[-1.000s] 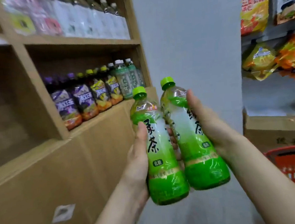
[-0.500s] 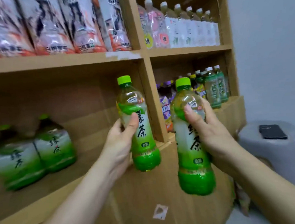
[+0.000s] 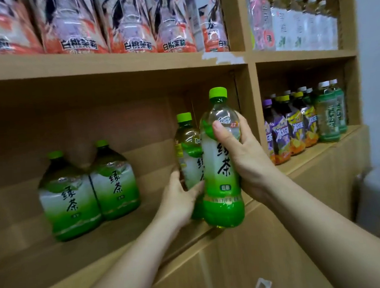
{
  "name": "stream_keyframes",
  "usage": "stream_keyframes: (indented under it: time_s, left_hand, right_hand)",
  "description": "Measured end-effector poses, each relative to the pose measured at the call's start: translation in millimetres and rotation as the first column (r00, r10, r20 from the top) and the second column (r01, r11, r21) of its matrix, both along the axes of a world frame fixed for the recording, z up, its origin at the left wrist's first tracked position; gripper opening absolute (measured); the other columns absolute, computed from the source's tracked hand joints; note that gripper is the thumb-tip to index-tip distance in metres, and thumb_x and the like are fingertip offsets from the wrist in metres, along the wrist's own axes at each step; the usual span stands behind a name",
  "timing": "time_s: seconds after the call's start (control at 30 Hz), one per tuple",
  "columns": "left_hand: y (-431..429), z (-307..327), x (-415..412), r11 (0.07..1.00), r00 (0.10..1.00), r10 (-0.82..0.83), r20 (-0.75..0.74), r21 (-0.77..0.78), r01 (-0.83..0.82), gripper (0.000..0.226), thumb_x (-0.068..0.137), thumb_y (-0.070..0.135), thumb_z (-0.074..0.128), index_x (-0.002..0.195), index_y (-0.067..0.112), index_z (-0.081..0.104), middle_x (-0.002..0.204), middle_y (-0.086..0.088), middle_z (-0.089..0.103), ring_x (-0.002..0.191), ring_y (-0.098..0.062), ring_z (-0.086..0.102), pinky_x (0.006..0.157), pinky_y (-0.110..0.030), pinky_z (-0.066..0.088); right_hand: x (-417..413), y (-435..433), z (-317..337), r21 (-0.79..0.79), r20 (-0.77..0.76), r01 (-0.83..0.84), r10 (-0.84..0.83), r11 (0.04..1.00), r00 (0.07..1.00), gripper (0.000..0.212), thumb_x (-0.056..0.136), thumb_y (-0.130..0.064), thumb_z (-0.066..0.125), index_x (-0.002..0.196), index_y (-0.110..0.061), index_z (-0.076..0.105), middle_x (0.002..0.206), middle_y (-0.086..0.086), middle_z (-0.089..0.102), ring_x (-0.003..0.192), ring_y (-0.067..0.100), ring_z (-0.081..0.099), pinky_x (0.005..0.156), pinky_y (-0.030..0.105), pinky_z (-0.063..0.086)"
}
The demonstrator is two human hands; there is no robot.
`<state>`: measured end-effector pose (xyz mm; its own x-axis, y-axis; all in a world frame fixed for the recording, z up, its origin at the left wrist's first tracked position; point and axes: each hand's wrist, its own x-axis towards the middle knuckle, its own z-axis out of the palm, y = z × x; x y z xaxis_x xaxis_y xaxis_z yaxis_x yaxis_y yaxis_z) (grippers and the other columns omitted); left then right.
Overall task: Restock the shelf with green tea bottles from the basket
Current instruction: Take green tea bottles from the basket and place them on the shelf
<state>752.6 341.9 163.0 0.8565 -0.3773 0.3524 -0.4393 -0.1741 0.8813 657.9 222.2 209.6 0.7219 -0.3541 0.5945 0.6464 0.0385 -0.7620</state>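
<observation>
Hands: your left hand (image 3: 179,199) and your right hand (image 3: 242,158) are both full, with one green tea bottle each.
Left grip: your fingers wrap low round the far bottle (image 3: 188,148), so you can stand it down flat on the shelf (image 3: 124,240). Its bottom is hidden, so I cannot tell if it touches the shelf yet.
Right grip: your thumb and fingers wrap the near bottle (image 3: 220,164) high up, by its round shoulder. Its bottom hangs at the front edge of the shelf, so I think it goes in second.
Pose: both bottles are upright with caps up, side by side, and the labels face you, the way a shopper wants to see them.
Spot: the right end of this compartment, just beside the divider (image 3: 254,116).
Stock: two green tea bottles (image 3: 90,192) stand together at the left, well apart from yours, so there is a gap to fill.
Basket: not in view.
Neighbours: other drinks (image 3: 297,131) sit to the right of the divider, so keep the green tea on this side.
Care: push the near bottle well in, or it may tip off the edge.
</observation>
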Motion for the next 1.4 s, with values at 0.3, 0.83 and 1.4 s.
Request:
stream_keyframes:
  time_s: [0.3,0.83,1.4]
  left_hand:
    - [18,15,-26,0.973,0.951,0.140,0.276,-0.216,-0.081,0.054,0.076,0.011,0.069,0.121,0.034,0.049,0.115,0.003,0.057,0.102,-0.011,0.055,0.088,-0.028,0.043]
    - [67,23,-57,0.974,0.946,0.225,0.234,-0.075,-0.213,0.075,0.062,0.018,0.088,0.126,0.030,0.050,0.111,0.008,0.070,0.101,-0.004,0.067,0.089,-0.033,0.055]
    - [32,2,13,0.898,0.975,0.164,0.151,0.386,-0.211,0.049,0.065,0.015,0.088,0.082,0.034,0.046,0.102,0.004,0.069,0.099,-0.016,0.066,0.095,-0.035,0.050]
  right_hand:
    - [13,1,-26,-0.020,0.030,0.061,-0.060,0.998,0.998,0.068,0.078,-0.032,0.072,0.137,-0.028,0.038,0.117,0.004,0.064,0.105,0.019,0.067,0.092,0.039,0.055]
    - [25,18,-34,-0.443,-0.052,0.247,-0.300,0.862,0.953,0.088,0.072,-0.064,0.065,0.142,-0.051,0.013,0.137,-0.008,0.036,0.132,0.018,0.039,0.109,0.052,0.036]
    - [83,-38,-75,-0.579,-0.316,0.112,-0.349,0.808,0.882,0.078,0.071,-0.038,0.081,0.133,-0.025,0.036,0.124,0.003,0.052,0.120,0.022,0.049,0.102,0.046,0.043]
